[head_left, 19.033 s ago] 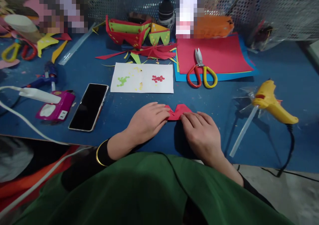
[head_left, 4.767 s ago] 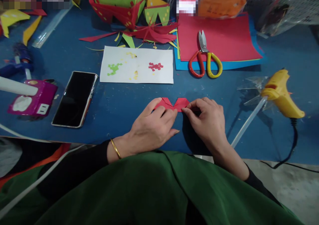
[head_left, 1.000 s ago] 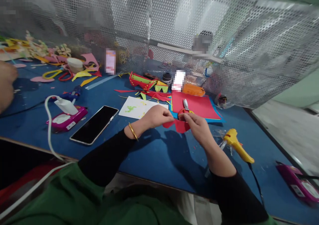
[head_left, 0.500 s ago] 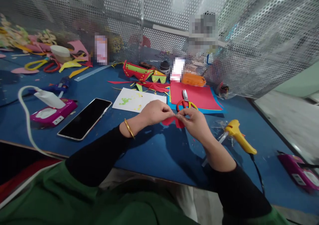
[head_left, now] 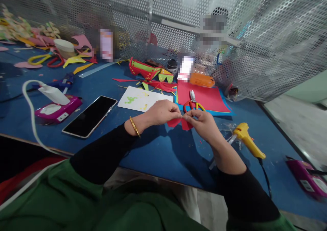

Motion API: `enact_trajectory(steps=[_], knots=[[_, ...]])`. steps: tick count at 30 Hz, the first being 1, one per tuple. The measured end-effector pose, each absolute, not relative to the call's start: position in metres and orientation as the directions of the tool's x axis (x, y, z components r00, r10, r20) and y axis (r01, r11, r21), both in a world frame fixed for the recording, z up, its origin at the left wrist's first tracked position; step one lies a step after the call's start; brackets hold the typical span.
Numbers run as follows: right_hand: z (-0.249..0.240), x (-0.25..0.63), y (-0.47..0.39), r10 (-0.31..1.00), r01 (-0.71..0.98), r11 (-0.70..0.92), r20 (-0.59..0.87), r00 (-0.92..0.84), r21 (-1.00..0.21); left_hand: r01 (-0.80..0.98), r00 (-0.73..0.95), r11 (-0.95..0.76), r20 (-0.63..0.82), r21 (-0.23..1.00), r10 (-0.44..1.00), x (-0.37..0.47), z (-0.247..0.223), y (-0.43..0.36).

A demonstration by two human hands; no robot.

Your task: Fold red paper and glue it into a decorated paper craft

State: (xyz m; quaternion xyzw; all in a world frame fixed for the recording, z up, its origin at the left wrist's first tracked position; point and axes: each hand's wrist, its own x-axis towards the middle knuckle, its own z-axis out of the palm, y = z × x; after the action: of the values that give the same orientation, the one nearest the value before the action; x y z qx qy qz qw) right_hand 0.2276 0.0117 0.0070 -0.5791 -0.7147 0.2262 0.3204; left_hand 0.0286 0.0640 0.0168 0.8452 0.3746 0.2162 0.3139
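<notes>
Between my hands, just above the blue table, is a red paper piece [head_left: 187,124] with two lobes hanging below the fingers. My left hand [head_left: 163,112] pinches it from the left, a gold bangle on the wrist. From the right, my right hand [head_left: 201,122] grips it between thumb and forefinger, the fingertips of both hands nearly touching. Part of the paper is hidden behind the fingers. Just beyond lie scissors [head_left: 193,101] with red and yellow handles, on red sheets [head_left: 204,96] over blue ones. A white card [head_left: 135,99] with green and yellow marks lies past my left hand.
A yellow glue gun [head_left: 247,140] lies right of my right forearm. On the left are a black-screened phone [head_left: 89,117] and a purple power strip [head_left: 57,110] with a white cable. Red paper glasses [head_left: 143,71] and scraps lie at the back, before a perforated metal screen [head_left: 127,13].
The view has shifted slightly, so things sit a little further right in it. Both hands keep their pinch on the red paper, with hardly any other movement.
</notes>
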Motion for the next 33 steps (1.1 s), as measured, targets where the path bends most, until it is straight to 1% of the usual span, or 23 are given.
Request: enact_trajectory(steps=[4,7,10,16,19,23,25,27,30,32,33], knots=[[0.009,0.233,0.012,0.979,0.672,0.196,0.185,-0.088,-0.715,0.515,0.603,-0.496,0.116,0.699,0.789,0.026,0.02,0.065],[0.01,0.237,0.014,0.987,0.657,0.159,0.142,-0.079,-0.737,0.489,0.616,-0.486,0.107,0.724,0.78,0.024,0.021,0.066],[0.01,0.242,0.016,0.993,0.67,0.11,0.114,-0.039,-0.734,0.498,0.594,-0.471,0.11,0.728,0.797,0.021,0.021,0.067],[0.012,0.248,0.018,0.995,0.662,0.068,0.1,0.01,-0.747,0.434,0.596,-0.42,0.095,0.797,0.797,0.019,0.02,0.067],[0.014,0.253,0.018,0.993,0.658,0.046,0.105,0.05,-0.751,0.458,0.576,-0.433,0.112,0.776,0.81,0.018,0.02,0.07],[0.014,0.264,0.021,0.974,0.636,0.006,0.147,0.17,-0.772,0.52,0.49,-0.425,0.148,0.741,0.859,0.016,0.017,0.074],[0.012,0.265,0.022,0.962,0.599,0.002,0.165,0.217,-0.801,0.495,0.458,-0.402,0.162,0.77,0.874,0.018,0.015,0.074],[0.009,0.259,0.023,0.962,0.538,0.016,0.159,0.221,-0.843,0.441,0.437,-0.379,0.174,0.814,0.882,0.022,0.013,0.072],[0.004,0.246,0.023,0.979,0.305,0.018,0.078,0.186,-0.952,0.377,0.396,-0.333,0.175,0.865,0.902,0.028,0.009,0.067],[0.001,0.238,0.023,0.983,0.161,0.007,0.037,0.182,-0.987,0.343,0.38,-0.306,0.167,0.888,0.91,0.032,0.005,0.065],[-0.001,0.236,0.022,0.981,0.125,0.005,0.03,0.193,-0.992,0.326,0.382,-0.3,0.165,0.897,0.909,0.033,0.003,0.064]])
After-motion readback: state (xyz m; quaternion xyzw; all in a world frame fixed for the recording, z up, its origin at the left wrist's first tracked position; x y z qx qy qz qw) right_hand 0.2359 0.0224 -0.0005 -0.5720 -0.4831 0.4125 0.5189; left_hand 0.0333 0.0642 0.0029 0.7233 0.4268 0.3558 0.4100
